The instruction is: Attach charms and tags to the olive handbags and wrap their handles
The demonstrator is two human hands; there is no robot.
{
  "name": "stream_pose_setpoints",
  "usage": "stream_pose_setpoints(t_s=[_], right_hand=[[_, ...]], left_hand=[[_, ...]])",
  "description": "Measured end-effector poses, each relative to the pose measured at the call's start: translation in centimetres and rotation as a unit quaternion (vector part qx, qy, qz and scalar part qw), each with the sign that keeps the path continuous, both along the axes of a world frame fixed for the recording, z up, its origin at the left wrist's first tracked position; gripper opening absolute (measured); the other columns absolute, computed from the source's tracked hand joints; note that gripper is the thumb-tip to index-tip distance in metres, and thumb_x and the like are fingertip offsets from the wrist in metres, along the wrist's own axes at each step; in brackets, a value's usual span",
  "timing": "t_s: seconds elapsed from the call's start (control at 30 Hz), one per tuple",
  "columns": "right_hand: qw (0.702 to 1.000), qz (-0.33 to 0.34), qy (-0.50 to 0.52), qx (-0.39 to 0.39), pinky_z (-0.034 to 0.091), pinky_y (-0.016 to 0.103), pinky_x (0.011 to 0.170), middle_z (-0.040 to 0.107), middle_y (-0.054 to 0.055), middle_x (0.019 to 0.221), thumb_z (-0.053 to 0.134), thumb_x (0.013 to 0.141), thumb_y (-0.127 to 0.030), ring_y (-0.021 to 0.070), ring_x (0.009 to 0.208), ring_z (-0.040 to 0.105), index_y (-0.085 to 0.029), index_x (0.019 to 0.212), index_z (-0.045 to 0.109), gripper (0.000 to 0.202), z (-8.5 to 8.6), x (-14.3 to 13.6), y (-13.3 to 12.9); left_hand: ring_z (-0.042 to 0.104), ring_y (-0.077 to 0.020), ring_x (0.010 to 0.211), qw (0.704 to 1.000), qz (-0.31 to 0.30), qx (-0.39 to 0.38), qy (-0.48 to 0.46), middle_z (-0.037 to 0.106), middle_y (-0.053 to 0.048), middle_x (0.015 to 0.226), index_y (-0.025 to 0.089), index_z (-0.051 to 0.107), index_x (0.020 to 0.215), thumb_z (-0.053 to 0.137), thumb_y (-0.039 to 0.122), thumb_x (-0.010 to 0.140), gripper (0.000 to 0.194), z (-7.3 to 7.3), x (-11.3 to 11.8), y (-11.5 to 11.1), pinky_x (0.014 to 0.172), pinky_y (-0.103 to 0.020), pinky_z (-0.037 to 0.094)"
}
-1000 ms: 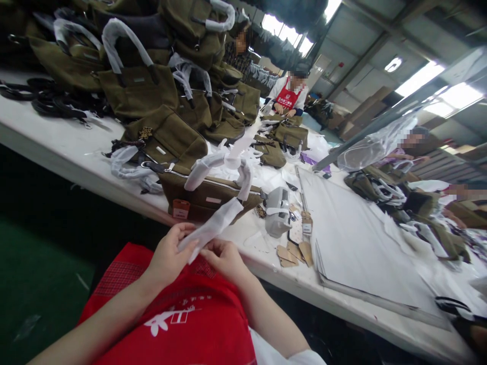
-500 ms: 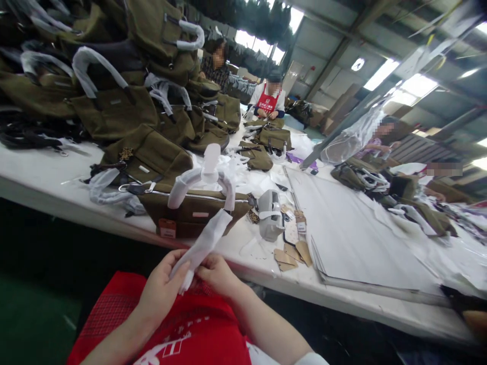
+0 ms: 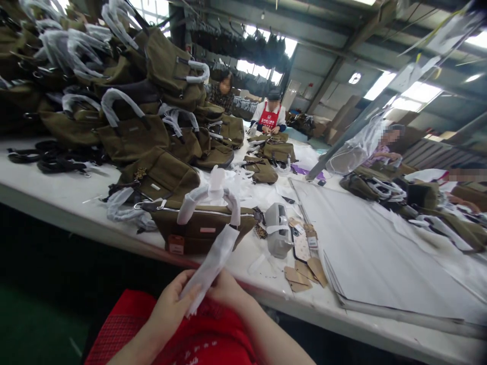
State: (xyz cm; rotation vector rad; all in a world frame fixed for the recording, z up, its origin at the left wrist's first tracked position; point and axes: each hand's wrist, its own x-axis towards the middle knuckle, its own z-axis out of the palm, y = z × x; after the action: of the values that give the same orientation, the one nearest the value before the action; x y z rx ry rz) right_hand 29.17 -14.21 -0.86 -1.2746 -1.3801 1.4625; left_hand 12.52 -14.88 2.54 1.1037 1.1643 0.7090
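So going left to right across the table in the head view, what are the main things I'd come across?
Black straps, green bag with a silver zipper, grey device with a white band, phone in a patterned case, large white sheets.

A bag factory or packing workshop: olive handbags (image 3: pixel 131 137) heap on a long white surface (image 3: pixel 251 274), people in aprons work around it, and metal beams (image 3: pixel 335 76) cross the high roof.
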Motion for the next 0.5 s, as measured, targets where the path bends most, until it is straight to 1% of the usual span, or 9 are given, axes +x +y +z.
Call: stream_pose_setpoints(t_s=[0.07,0.13,0.2,0.23,0.3,0.37,0.4,0.43,0.5], right_hand=[[0.997,-0.016,-0.074,0.025,0.052,0.029,0.066,0.072,0.005,0.08,0.059,0.074,-0.016,0.0194,0.073,0.065,-0.015,0.083,0.07,0.014,0.5,2.2,0.3],[0.988,-0.095,-0.113,0.041,0.051,0.028,0.06,0.07,0.004,0.074,0.056,0.079,-0.02,0.0177,0.065,0.063,-0.015,0.084,0.068,0.013,1.5,4.8,0.6],[0.968,-0.204,-0.121,0.077,0.051,0.029,0.059,0.066,0.004,0.07,0.058,0.083,-0.03,0.0167,0.06,0.062,-0.015,0.085,0.063,0.016,2.7,7.3,1.1],[0.952,-0.258,-0.128,0.108,0.051,0.03,0.061,0.065,0.004,0.071,0.061,0.083,-0.035,0.0169,0.062,0.062,-0.015,0.087,0.061,0.02,3.3,8.5,1.5],[0.913,-0.327,-0.162,0.181,0.053,0.034,0.073,0.066,0.006,0.084,0.07,0.077,-0.041,0.0196,0.077,0.064,-0.016,0.097,0.058,0.035,4.3,10.3,2.4],[0.896,-0.33,-0.193,0.228,0.05,0.04,0.09,0.064,0.012,0.107,0.079,0.068,-0.041,0.0237,0.098,0.062,-0.016,0.113,0.054,0.058,4.8,11.7,3.8],[0.899,-0.312,-0.197,0.236,0.045,0.042,0.098,0.06,0.014,0.119,0.082,0.063,-0.041,0.0256,0.109,0.059,-0.016,0.121,0.051,0.07,4.9,12.3,4.7],[0.909,-0.289,-0.188,0.232,0.04,0.043,0.105,0.055,0.016,0.129,0.084,0.06,-0.041,0.027,0.118,0.054,-0.016,0.127,0.048,0.081,4.8,12.8,5.7],[0.941,-0.25,-0.131,0.187,0.034,0.044,0.111,0.047,0.018,0.14,0.086,0.056,-0.042,0.0284,0.128,0.047,-0.016,0.136,0.042,0.095,4.5,13.6,7.9]], left_hand=[[0.066,-0.0255,0.084,0.999,-0.021,0.039,0.028,0.071,-0.006,0.088,0.018,0.065,0.105,0.063,0.053,0.079,0.044,-0.7,-0.9,0.5,0.077,-0.034,0.053],[0.066,-0.0271,0.092,0.994,-0.045,0.07,0.066,0.072,-0.006,0.096,0.019,0.067,0.102,0.062,0.051,0.08,0.039,-1.6,-1.8,0.9,0.085,-0.036,0.05],[0.065,-0.0273,0.089,0.992,-0.068,0.065,0.084,0.072,-0.006,0.094,0.019,0.068,0.099,0.06,0.052,0.081,0.038,-2.7,-2.4,1.3,0.082,-0.035,0.05],[0.066,-0.027,0.087,0.992,-0.075,0.058,0.083,0.072,-0.006,0.092,0.018,0.067,0.098,0.058,0.053,0.082,0.04,-3.3,-2.6,1.5,0.079,-0.034,0.051],[0.066,-0.0259,0.085,0.992,-0.091,0.048,0.077,0.072,-0.006,0.091,0.017,0.066,0.099,0.058,0.053,0.081,0.041,-4.3,-2.7,1.6,0.076,-0.033,0.051],[0.067,-0.0246,0.081,0.988,-0.108,0.049,0.099,0.072,-0.007,0.09,0.016,0.064,0.101,0.06,0.052,0.078,0.043,-5.4,-2.8,1.5,0.074,-0.032,0.052],[0.067,-0.0241,0.078,0.985,-0.115,0.049,0.121,0.071,-0.007,0.089,0.016,0.063,0.102,0.06,0.052,0.076,0.044,-5.8,-2.9,1.3,0.073,-0.032,0.052],[0.068,-0.0239,0.075,0.981,-0.118,0.047,0.144,0.071,-0.006,0.087,0.017,0.063,0.102,0.061,0.052,0.074,0.045,-6.2,-3.0,1.0,0.073,-0.033,0.053],[0.069,-0.0249,0.074,0.977,-0.123,0.037,0.168,0.071,-0.005,0.082,0.019,0.063,0.098,0.063,0.052,0.068,0.044,-6.6,-3.5,0.3,0.074,-0.035,0.054]])
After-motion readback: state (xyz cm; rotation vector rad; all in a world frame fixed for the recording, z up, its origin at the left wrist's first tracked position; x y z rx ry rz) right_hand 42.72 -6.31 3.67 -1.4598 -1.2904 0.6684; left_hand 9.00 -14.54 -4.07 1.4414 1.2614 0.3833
